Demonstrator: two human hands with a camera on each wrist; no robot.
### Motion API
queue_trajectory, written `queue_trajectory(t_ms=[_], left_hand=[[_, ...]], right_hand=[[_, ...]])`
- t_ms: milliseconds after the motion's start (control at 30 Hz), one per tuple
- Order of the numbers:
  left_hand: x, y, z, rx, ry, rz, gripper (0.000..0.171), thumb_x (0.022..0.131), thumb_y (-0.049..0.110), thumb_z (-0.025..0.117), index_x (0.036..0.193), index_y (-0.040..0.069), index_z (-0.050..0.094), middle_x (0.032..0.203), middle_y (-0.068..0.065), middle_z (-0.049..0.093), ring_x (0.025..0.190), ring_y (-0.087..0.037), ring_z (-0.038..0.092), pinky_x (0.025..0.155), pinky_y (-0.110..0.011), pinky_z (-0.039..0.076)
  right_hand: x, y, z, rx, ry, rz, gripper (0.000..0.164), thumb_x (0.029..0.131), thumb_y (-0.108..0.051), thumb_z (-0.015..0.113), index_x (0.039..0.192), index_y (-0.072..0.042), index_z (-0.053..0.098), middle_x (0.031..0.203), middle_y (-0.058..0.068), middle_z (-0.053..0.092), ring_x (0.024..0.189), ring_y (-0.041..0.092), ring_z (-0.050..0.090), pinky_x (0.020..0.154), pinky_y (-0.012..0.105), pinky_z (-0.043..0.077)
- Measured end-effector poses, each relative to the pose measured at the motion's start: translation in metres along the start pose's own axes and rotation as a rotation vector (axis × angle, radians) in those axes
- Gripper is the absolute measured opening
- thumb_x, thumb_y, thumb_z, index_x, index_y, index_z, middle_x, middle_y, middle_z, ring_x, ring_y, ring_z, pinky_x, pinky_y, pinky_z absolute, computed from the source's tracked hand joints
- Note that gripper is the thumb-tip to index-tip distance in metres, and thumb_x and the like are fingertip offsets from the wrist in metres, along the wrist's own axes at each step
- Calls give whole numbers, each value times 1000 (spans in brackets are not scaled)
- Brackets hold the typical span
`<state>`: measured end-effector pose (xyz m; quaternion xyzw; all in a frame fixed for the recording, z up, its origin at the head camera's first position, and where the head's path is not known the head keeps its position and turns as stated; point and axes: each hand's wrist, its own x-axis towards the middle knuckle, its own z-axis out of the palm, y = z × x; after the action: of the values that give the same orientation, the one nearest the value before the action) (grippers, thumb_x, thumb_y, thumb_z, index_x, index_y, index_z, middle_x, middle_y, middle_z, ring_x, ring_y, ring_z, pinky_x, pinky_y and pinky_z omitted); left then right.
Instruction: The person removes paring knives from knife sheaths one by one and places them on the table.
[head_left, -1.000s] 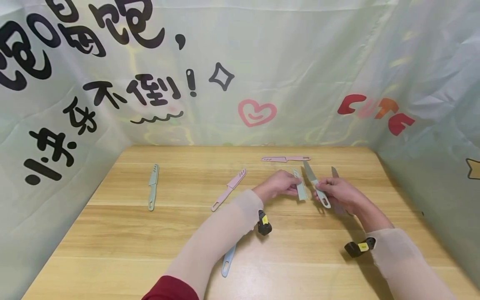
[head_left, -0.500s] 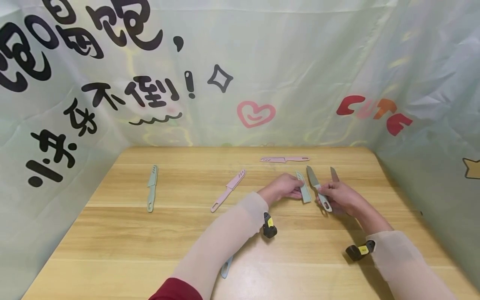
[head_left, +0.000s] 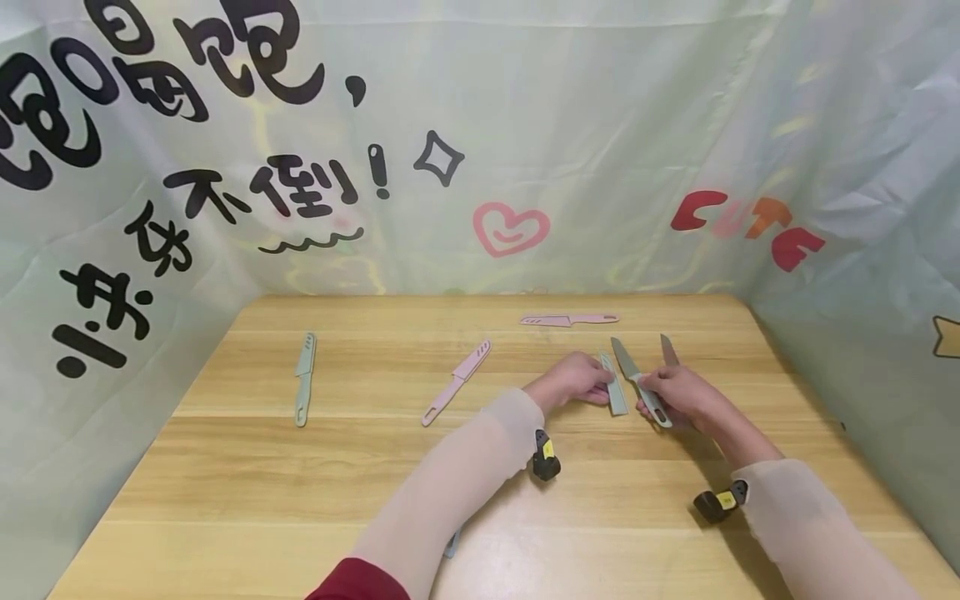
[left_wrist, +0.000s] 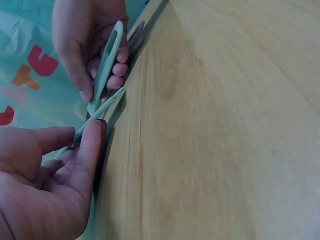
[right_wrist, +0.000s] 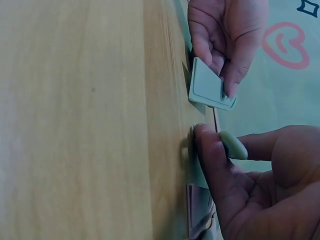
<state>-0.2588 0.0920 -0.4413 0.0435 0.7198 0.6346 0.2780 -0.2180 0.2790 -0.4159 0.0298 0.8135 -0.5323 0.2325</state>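
Observation:
My left hand [head_left: 581,379] pinches a pale green blade sheath [head_left: 615,392] between thumb and fingers, low over the table. Just right of it, my right hand [head_left: 678,392] grips a green-handled paring knife [head_left: 624,357]; the bare blade points away from me. In the left wrist view, the knife's slotted handle [left_wrist: 111,60] stands close to the sheath [left_wrist: 102,107]. The right wrist view shows the sheath's wide end [right_wrist: 210,90] facing that camera. A second bare blade [head_left: 669,350] lies beyond my right hand, which hides its handle.
A pink sheathed knife [head_left: 570,320] lies across the back of the table, another pink sheathed knife [head_left: 457,383] slants near the middle. A green sheathed knife [head_left: 304,379] lies at left. My left sleeve mostly covers a blue handle [head_left: 452,546]. Fabric walls enclose the table.
My left hand has shifted right and slightly toward me with the sheath, nearer the knife. My right hand has lowered the knife a little, its blade tip now closer to me.

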Motion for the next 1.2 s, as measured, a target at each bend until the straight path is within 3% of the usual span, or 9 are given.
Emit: queue_trajectory(t_ms=[300, 567, 933, 1200], left_hand=[[-6, 3, 8, 187, 63, 12, 15, 95, 8, 64, 87, -3, 68, 67, -9, 65, 51, -10, 58, 51, -19, 57], [-8, 6, 15, 210, 93, 9, 14, 93, 9, 67, 86, -2, 69, 66, -8, 66, 51, -9, 58, 52, -20, 58], [-4, 9, 22, 191, 182, -34, 18, 90, 9, 71, 73, 3, 67, 58, -7, 63, 45, -8, 56, 47, -18, 56], [-3, 11, 26, 196, 201, -65, 14, 87, 8, 74, 75, 3, 69, 59, -5, 64, 48, -8, 60, 49, -19, 57]], right_hand=[[0, -2, -4, -206, 93, 16, 31, 103, -20, 48, 101, 9, 60, 85, 8, 54, 76, 16, 57, 64, 28, 57], [2, -4, -9, -390, 131, -4, 38, 102, -23, 49, 110, 11, 63, 94, 15, 57, 85, 22, 58, 69, 31, 58], [1, -5, -9, -361, 140, -5, 36, 102, -18, 49, 107, 14, 63, 94, 17, 62, 81, 19, 63, 68, 32, 61], [1, -5, -11, -450, 157, 0, 35, 101, -20, 51, 106, 12, 64, 91, 17, 66, 77, 19, 66, 65, 34, 62]])
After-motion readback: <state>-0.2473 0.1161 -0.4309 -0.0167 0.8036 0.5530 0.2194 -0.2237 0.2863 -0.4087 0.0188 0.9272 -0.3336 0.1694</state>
